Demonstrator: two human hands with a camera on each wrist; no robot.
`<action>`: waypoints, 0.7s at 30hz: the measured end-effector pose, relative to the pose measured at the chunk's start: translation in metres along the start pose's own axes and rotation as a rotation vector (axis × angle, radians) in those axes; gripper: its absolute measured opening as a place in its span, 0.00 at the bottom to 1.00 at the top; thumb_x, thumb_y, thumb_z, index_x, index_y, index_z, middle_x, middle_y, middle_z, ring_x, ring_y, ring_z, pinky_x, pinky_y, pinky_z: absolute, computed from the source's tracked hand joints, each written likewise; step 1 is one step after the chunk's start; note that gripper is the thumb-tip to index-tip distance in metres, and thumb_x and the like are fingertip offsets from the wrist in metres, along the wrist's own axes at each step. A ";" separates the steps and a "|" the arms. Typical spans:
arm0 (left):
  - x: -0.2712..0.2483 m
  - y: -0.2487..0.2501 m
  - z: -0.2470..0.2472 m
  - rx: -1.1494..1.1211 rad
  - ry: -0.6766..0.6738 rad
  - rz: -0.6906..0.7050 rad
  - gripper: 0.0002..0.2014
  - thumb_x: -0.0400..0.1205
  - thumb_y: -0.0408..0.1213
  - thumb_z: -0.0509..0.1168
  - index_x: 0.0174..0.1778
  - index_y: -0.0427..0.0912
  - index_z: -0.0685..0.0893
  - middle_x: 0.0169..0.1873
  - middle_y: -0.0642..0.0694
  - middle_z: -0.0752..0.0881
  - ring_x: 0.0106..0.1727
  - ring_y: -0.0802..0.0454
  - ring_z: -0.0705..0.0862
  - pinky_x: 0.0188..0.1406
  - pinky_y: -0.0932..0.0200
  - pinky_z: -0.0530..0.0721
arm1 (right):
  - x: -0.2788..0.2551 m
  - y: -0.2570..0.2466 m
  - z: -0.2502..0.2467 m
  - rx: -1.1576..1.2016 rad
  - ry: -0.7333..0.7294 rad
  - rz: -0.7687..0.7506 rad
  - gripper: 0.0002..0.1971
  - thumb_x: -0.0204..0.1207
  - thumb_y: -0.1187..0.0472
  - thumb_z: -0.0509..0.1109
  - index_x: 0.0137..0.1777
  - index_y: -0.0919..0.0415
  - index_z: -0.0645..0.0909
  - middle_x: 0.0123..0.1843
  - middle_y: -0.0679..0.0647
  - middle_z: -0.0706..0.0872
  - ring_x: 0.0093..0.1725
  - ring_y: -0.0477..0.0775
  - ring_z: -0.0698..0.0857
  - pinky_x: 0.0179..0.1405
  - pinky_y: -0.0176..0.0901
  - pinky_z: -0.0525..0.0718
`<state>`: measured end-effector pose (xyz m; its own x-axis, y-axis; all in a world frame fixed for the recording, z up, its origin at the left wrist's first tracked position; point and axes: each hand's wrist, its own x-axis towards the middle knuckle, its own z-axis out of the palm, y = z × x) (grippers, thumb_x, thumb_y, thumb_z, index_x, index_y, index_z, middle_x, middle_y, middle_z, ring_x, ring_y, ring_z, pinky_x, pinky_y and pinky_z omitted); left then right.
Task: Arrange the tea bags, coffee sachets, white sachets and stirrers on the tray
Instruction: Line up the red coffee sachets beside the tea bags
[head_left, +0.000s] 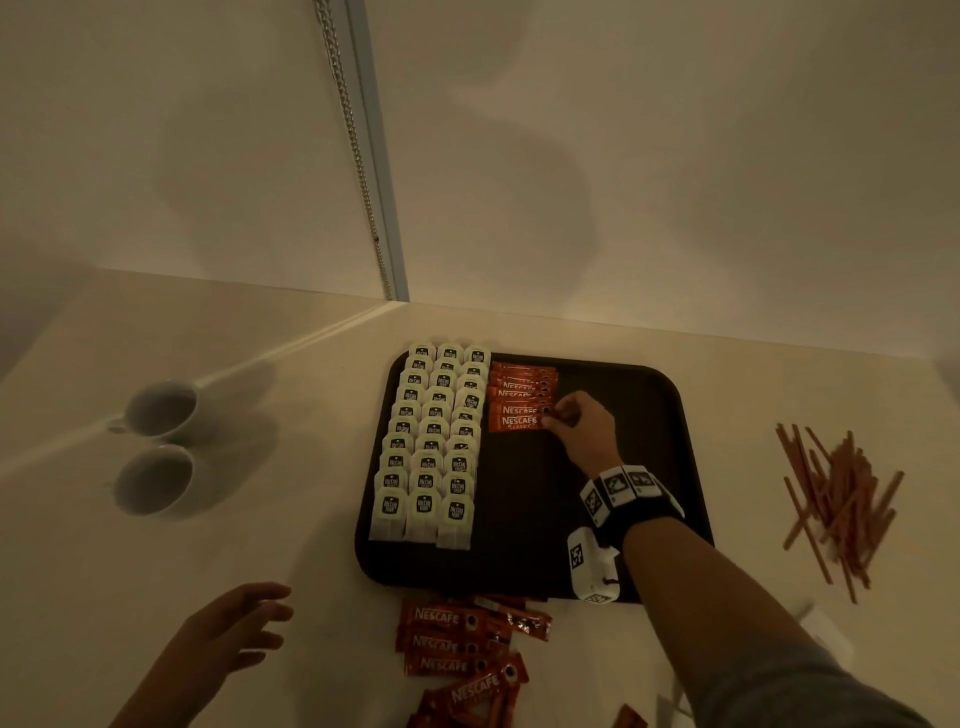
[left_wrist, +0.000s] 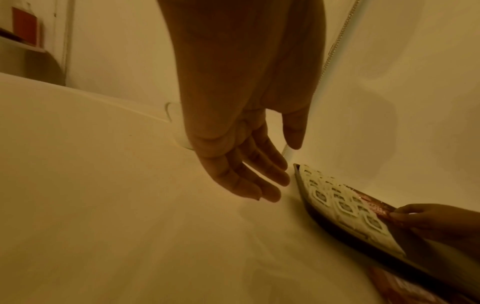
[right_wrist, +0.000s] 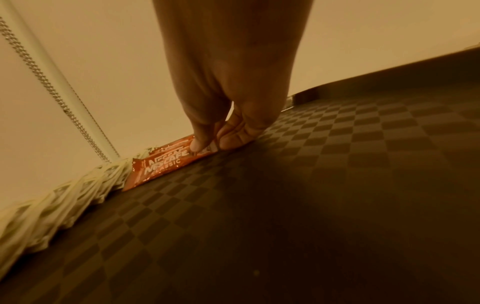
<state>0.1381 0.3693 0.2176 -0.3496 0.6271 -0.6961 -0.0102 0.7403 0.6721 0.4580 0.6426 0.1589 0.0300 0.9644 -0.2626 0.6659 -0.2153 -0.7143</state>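
A dark tray (head_left: 649, 415) lies on the pale counter. Three columns of overlapping tea bags (head_left: 431, 447) fill its left side. To their right runs a short column of red coffee sachets (head_left: 519, 395). My right hand (head_left: 558, 421) pinches the right end of the nearest sachet (head_left: 514, 422) in that column, which lies flat on the tray (right_wrist: 311, 205); thumb and finger close on the same sachet (right_wrist: 161, 164) in the right wrist view. My left hand (head_left: 249, 623) hovers over the counter left of the tray, fingers relaxed and holding nothing (left_wrist: 259, 181).
Loose coffee sachets (head_left: 462, 644) lie in a heap in front of the tray. A pile of brown stirrers (head_left: 841, 499) sits right of it. Two white cups (head_left: 156, 447) stand at the left. A wall with a bead chain (head_left: 353, 145) rises behind.
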 end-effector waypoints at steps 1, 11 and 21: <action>-0.002 -0.001 -0.001 -0.005 -0.003 -0.016 0.08 0.85 0.28 0.60 0.50 0.36 0.85 0.45 0.35 0.88 0.41 0.38 0.83 0.42 0.53 0.78 | 0.000 0.001 0.000 0.008 0.001 -0.001 0.13 0.71 0.61 0.76 0.53 0.60 0.78 0.50 0.51 0.81 0.50 0.48 0.81 0.40 0.28 0.74; -0.025 -0.025 -0.005 0.046 0.014 0.072 0.08 0.85 0.28 0.60 0.51 0.36 0.86 0.43 0.37 0.89 0.41 0.39 0.85 0.41 0.53 0.78 | -0.126 -0.036 -0.007 -0.270 -0.620 -0.472 0.14 0.74 0.52 0.73 0.57 0.52 0.78 0.54 0.46 0.79 0.53 0.44 0.79 0.55 0.37 0.80; -0.046 -0.079 -0.011 0.020 0.001 0.043 0.08 0.85 0.30 0.60 0.52 0.38 0.85 0.45 0.37 0.88 0.43 0.38 0.85 0.42 0.53 0.78 | -0.227 -0.028 0.051 -0.844 -0.677 -0.607 0.39 0.74 0.48 0.70 0.80 0.59 0.55 0.78 0.57 0.62 0.75 0.58 0.64 0.76 0.53 0.63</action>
<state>0.1442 0.2793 0.1993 -0.3498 0.6586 -0.6662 0.0240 0.7172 0.6964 0.3949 0.4217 0.2055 -0.6746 0.5460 -0.4967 0.7164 0.6463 -0.2626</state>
